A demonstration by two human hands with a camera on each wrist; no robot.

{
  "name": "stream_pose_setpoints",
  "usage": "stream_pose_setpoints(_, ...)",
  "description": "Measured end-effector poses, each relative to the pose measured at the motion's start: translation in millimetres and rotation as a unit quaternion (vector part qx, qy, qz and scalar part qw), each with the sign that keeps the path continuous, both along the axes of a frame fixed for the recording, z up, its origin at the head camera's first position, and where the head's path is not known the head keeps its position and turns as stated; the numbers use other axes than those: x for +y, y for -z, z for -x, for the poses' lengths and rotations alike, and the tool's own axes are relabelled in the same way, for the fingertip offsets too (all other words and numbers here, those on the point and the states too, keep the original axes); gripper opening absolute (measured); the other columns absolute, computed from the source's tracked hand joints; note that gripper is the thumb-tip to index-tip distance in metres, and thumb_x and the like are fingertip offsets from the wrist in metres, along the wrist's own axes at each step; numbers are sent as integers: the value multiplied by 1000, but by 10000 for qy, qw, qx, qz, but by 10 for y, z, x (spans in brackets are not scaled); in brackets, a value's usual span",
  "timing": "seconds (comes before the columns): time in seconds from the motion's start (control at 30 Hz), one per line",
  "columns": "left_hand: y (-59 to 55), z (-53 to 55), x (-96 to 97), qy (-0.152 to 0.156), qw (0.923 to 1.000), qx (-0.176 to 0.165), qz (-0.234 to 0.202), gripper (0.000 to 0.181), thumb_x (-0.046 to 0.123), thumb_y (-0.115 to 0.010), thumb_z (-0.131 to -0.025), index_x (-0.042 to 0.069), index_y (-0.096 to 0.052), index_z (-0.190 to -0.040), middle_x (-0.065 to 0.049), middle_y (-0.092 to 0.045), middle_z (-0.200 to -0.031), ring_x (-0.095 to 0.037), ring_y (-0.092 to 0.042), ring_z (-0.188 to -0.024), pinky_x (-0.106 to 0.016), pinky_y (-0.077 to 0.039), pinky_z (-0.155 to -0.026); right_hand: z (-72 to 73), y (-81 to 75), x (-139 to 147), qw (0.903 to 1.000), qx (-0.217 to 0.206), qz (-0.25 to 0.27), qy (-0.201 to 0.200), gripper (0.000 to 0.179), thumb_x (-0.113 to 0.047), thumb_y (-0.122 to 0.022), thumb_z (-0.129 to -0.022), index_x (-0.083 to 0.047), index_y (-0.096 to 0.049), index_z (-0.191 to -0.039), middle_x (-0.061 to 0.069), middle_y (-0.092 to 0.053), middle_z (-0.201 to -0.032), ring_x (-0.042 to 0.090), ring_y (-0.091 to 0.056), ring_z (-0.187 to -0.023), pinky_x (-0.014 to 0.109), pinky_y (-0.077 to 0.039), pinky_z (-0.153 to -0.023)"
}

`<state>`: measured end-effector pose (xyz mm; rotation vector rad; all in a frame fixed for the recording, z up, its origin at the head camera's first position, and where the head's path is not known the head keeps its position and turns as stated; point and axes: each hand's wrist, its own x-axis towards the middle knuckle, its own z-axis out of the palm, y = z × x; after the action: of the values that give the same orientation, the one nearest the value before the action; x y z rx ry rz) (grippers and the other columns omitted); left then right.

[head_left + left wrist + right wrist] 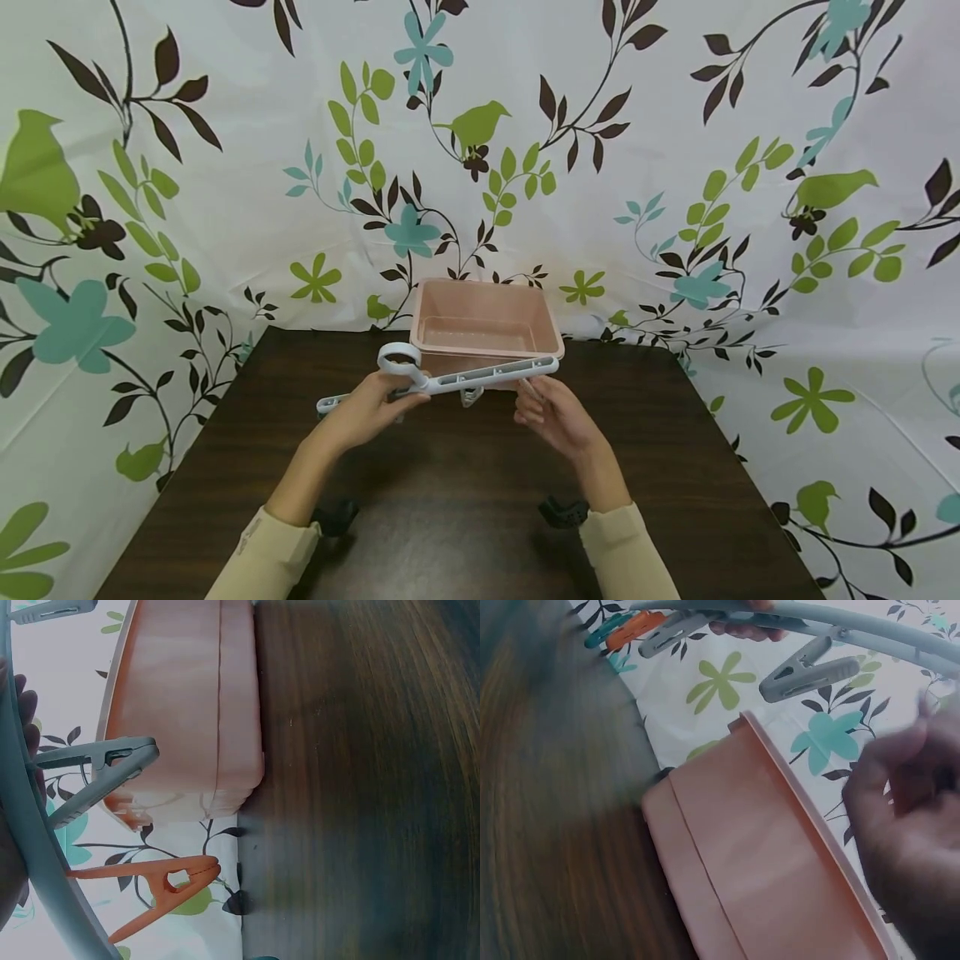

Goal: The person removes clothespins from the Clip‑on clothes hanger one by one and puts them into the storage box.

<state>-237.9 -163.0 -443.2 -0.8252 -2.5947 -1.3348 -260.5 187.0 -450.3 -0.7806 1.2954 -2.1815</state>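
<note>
A pale grey-blue clip hanger (480, 377) with a round ring hook (400, 360) is held up above the table. My left hand (367, 408) grips its bar close to the ring. A grey clip (806, 671), another grey clip (105, 769), an orange clip (165, 889) and a teal clip (607, 631) hang from the bar. Below the bar's right end is my right hand (557, 414), its fingers curled and the fingertips close under the bar. In the right wrist view that hand is blurred, and I cannot tell if it pinches anything.
Behind the hanger, a pink plastic bin (487, 321) stands at the table's back edge. The dark wood table (450, 517) spreads under both arms. A white cloth with leaf and bird prints (247, 208) hangs behind and at both sides.
</note>
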Motion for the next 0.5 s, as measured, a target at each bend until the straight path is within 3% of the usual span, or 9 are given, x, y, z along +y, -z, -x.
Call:
stream_pose_setpoints(0.1,13,11,-4,21,10000,33,-33,11,28,-75,-103,23,-79,-112,9,-71,-111,-11,-65,-106,-42,-56,-96,28,-25,18,9946,-556,-408,777,32,-32,-35,-120,-16,-44,-94,-4,-38,-81,9,-35,-64,28,-42,-73)
stream_pose_setpoints(0.2,35,22,-1,49,10000,50,-65,9,28,-75,-103,24,-79,-110,10,-72,-109,-10,-65,-103,-40,-55,-94,49,-46,53,9880,-969,-406,1129,33,-41,-34,-120,-15,-55,-120,-4,-42,-87,10,-36,-69,28,-42,-73)
stream_pose_setpoints(0.33,45,21,12,54,10000,-15,-63,8,28,-75,-103,25,-79,-110,10,-72,-109,-11,-65,-104,-42,-55,-96,73,-49,138,9854,-1187,-197,1203,44,-40,-26,-121,-14,-51,-147,-3,-45,-91,12,-35,-72,28,-45,-77)
stream_pose_setpoints(0.5,35,14,16,39,10000,-41,-61,8,27,-75,-103,23,-78,-109,9,-71,-110,-13,-65,-106,-44,-55,-96,150,-69,190,9829,-984,-282,1530,33,-32,-31,-121,-15,-59,-121,-1,-55,-93,13,-45,-72,27,-52,-79)
